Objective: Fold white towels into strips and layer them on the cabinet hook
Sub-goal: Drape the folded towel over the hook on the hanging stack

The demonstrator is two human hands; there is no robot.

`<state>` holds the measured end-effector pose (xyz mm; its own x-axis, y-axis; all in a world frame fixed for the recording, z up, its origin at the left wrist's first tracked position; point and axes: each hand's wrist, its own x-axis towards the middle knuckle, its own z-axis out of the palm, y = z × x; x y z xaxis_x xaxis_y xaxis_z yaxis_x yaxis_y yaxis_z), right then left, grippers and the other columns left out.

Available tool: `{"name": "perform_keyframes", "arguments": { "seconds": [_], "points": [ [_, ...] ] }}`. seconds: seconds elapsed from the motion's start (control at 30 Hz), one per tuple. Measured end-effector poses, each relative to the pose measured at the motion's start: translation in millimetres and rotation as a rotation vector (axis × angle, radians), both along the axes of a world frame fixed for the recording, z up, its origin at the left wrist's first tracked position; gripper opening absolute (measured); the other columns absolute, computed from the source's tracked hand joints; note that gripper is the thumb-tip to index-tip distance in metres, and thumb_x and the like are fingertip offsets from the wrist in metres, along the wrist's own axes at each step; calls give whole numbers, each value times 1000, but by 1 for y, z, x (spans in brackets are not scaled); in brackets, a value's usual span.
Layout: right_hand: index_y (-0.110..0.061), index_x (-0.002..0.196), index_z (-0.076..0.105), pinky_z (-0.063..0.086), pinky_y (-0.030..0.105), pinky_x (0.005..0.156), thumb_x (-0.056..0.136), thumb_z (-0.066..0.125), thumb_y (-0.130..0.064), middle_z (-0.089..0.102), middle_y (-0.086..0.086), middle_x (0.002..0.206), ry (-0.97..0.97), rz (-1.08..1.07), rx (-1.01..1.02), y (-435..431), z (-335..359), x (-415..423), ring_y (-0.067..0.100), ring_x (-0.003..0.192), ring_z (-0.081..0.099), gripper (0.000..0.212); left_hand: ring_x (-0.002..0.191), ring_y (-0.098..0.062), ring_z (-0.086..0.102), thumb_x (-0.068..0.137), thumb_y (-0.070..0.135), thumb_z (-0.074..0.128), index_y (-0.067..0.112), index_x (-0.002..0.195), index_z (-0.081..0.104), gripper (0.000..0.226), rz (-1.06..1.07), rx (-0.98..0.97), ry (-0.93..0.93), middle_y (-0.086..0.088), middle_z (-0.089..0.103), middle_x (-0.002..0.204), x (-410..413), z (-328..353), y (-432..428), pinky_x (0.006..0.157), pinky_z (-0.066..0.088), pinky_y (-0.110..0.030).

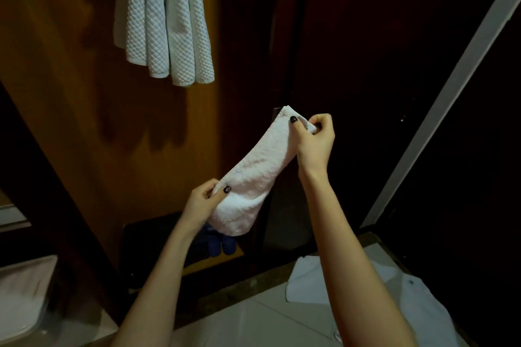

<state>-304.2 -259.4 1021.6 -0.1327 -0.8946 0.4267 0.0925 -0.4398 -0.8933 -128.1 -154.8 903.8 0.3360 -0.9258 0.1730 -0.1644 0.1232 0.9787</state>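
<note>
Both grips pinch a folded white towel (253,175), left hand (204,200) low and right hand (314,139) high, stretching it into a strip below the hung towels (165,20) in the cabinet.

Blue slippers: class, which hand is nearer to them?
Left. The left hand grips the towel low, just above the blue slippers; the right hand pinches its upper end, much higher.

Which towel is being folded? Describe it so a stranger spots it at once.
Start at the brown cabinet, where a bunch of hung towels dangles at the top. Below and right of them, the left hand and right hand stretch one towel in a slanted strip. It alone is held in mid-air, not hanging.
</note>
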Motion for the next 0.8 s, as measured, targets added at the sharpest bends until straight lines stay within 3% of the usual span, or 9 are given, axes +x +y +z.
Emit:
{"name": "perform_keyframes", "arguments": {
  "seconds": [0.2,0.37,0.43,0.53,0.6,0.67,0.7,0.73,0.8],
  "points": [
    [-19,77,45,39,18,54,88,69,-9,48,-5,74,43,221,20,-15,-1,-4,2,62,45,28,73,-9,62,77,25,74,15,75,57,20,-180,109,144,5,63,74,4,-12,8,62,49,-18],
    [-19,78,47,44,32,61,89,68,-8,53,5,84,27,349,72,-26,3,-7,25,81,52,27,92,-18,71,72,24,83,19,110,52,49,-205,166,248,-3,75,100,-4,-12,8,68,55,-24],
    [-19,79,47,47,30,61,90,67,-7,57,5,86,4,432,94,-29,8,-7,22,80,58,25,97,-17,70,71,24,81,18,115,56,51,-231,197,212,2,75,103,-7,-10,5,71,54,-21],
    [-18,80,47,49,26,58,91,65,-6,63,-1,80,-41,581,149,-33,17,-4,13,72,63,24,108,-16,65,71,28,80,21,100,70,32,-287,202,71,12,73,105,-13,-8,-4,76,48,-15],
    [-17,81,48,51,25,58,92,64,-8,64,-5,77,-22,642,172,-36,25,-2,9,69,64,21,118,13,45,75,26,81,29,84,73,13,-229,172,-67,38,44,125,-18,-5,-8,87,34,-4],
    [-17,83,50,51,24,60,93,62,-11,63,-6,76,-6,676,182,-37,33,-2,7,67,62,17,109,37,25,75,29,82,31,75,74,9,-226,93,-157,59,19,120,-23,1,-10,81,26,9],
    [-17,84,51,51,23,60,93,61,-12,63,-6,77,-6,692,186,-38,37,-3,7,67,62,14,114,31,29,73,32,83,32,75,75,9,-240,58,-160,56,23,126,-27,5,-12,83,30,8],
    [-16,85,52,52,23,60,93,60,-13,63,-6,77,-7,709,188,-39,42,-3,7,67,62,12,120,17,39,70,36,85,33,79,75,13,-255,46,-145,39,36,135,-33,10,-14,89,38,0],
    [-16,87,54,52,22,60,94,59,-16,64,-5,79,-2,737,192,-38,49,-4,7,67,62,8,110,-8,62,65,37,85,27,92,74,31,-333,97,-44,6,67,120,-47,22,-18,90,53,-23]
  ]
}}
